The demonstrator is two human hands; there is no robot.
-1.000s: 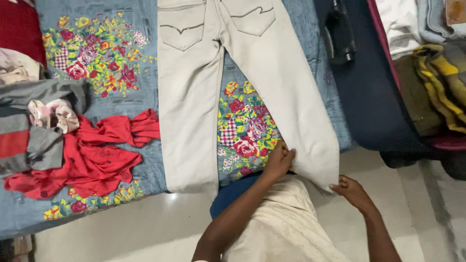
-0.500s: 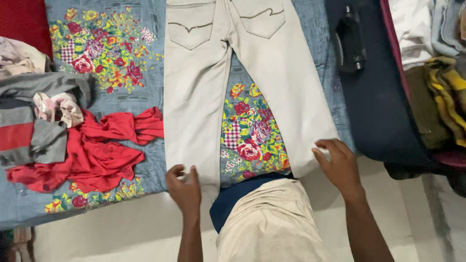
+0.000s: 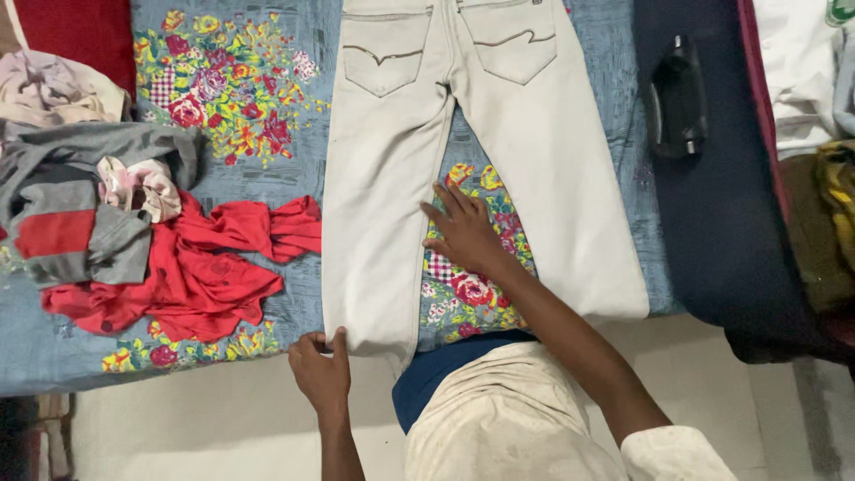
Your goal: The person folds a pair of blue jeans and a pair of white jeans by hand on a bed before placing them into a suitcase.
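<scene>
A pair of pale grey trousers [image 3: 392,178] lies flat, back pockets up, on a blue floral bedsheet [image 3: 240,107], legs spread apart toward me. My left hand [image 3: 321,374] pinches the bottom hem of the left trouser leg at the edge of the bed. With its fingers spread, my right hand [image 3: 465,233] lies flat on the sheet between the two legs, fingertips touching the inner seam of the left leg. The right trouser leg [image 3: 579,223] lies untouched.
A crumpled red garment [image 3: 196,276] and a grey-and-red garment [image 3: 71,223] lie left of the trousers. A dark blue open suitcase [image 3: 712,223] with a black object [image 3: 677,98] stands to the right, with folded clothes [image 3: 819,205] beyond it. Pale floor lies below the bed.
My right hand left the right leg's hem and moved up and left to the gap between the legs. My left hand closed on the left leg's hem.
</scene>
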